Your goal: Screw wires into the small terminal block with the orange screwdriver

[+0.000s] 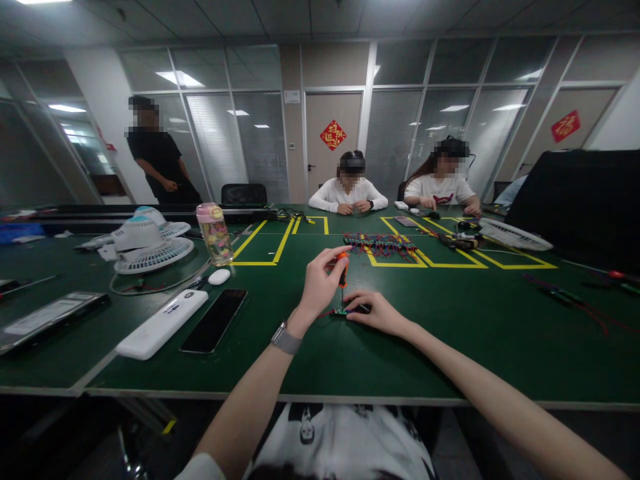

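Screwdriver (343, 270) stands upright in the grip of a person's left hand (321, 283), tip down at a small circuit board (340, 313) lying on a green table (350, 367), well back from the near edge. The right hand (379, 312) pinches the board's right end between thumb and fingers. To the left, a black phone (215, 321) and a white oblong device (165, 325) lie well apart from the hands; to the right, green surface gives wide room. Beyond the screwdriver, a row of wired boards (383, 247) lies across yellow tape (400, 265).
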`<state>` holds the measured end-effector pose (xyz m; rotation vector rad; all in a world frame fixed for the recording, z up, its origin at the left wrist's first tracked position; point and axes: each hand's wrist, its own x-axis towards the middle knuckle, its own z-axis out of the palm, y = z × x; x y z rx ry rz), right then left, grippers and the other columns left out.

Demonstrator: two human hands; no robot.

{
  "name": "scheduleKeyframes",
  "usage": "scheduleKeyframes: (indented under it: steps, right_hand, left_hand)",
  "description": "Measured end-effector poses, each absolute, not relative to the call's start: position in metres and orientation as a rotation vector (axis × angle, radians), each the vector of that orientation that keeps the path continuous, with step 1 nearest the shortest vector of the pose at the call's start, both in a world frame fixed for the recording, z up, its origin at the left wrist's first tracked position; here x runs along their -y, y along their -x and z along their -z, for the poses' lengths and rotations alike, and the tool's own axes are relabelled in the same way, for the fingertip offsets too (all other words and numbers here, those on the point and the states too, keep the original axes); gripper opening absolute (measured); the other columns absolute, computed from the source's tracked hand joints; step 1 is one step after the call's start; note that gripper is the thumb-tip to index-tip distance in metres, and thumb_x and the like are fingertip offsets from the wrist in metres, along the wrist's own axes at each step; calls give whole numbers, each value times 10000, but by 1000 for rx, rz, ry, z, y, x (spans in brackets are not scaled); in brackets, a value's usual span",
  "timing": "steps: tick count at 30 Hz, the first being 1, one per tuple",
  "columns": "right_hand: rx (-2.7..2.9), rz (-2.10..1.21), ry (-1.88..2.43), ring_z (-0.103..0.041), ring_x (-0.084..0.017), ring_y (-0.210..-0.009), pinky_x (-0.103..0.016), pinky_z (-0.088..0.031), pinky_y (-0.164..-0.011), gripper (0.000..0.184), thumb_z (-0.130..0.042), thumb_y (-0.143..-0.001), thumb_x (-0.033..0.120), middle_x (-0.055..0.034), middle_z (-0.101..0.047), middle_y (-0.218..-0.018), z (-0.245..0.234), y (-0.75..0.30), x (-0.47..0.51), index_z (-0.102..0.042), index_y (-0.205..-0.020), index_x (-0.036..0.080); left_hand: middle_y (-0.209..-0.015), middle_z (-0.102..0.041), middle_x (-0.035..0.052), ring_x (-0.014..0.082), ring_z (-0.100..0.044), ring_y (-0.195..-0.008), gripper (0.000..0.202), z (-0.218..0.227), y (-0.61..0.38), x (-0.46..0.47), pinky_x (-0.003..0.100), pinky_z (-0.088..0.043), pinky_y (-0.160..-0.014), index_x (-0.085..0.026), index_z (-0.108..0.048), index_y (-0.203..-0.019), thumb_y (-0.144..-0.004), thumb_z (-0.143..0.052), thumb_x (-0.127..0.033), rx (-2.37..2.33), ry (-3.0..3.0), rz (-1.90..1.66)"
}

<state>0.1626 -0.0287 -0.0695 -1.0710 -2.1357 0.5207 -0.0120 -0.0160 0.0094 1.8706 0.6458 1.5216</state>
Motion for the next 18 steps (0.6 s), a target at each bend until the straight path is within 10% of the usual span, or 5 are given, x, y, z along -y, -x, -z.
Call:
scheduleKeyframes:
  steps: [18]
  right_hand:
    - [2243, -380, 1029, -617, -199, -872, -318, -483, -795, 186, -626, -855, 273, -77, -659, -947, 70, -165, 30, -749, -980, 211]
  left_hand:
    - [-1112, -614, 78, 166, -635, -964, 347, -5, 11, 20, 270, -524, -835, -220, -551, -1261, -930, -449, -211, -629, -2148, -1445]
